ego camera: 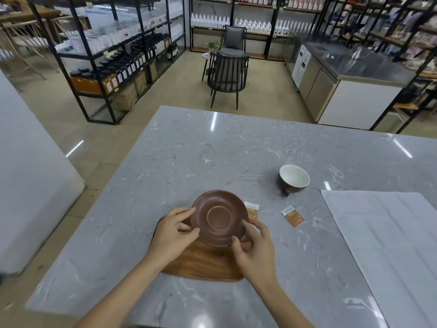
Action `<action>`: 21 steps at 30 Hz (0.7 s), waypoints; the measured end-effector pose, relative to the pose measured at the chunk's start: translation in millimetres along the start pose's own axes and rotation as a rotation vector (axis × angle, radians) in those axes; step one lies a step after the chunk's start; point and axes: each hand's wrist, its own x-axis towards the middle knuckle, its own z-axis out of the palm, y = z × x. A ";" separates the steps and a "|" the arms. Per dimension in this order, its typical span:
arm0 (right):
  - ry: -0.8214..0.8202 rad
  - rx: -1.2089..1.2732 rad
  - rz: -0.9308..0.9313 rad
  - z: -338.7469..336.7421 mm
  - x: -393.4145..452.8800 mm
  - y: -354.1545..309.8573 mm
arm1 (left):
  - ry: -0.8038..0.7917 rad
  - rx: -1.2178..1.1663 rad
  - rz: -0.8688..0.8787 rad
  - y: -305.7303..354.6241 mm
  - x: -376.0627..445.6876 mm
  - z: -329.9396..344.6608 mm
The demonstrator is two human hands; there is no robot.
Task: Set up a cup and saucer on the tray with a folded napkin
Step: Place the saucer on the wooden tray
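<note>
I see both hands, left [173, 229] and right [254, 242], pinching the saucer [218, 217], which hides the tray's [203, 263] far part and one sachet [252, 210]; sachet print unreadable.

Bright overhead light, table [236, 150] glare, warped edges

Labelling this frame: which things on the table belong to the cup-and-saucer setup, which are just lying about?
Job:
saucer, held at its rim by left hand and right hand
wooden tray, under the saucer
cup, standing apart on the table
white napkin, flat at right

Lying about:
two sachets
</note>
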 end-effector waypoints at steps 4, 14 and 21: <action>-0.029 -0.006 0.037 5.8 -16.5 0.3 | 0.012 0.013 -0.009 -13.8 -15.9 -2.6; -0.056 0.011 0.075 19.4 -44.4 6.9 | -0.002 0.026 -0.035 -37.8 -36.9 0.4; -0.094 -0.026 0.082 21.0 -50.6 9.0 | -0.017 0.043 -0.045 -49.0 -39.4 0.7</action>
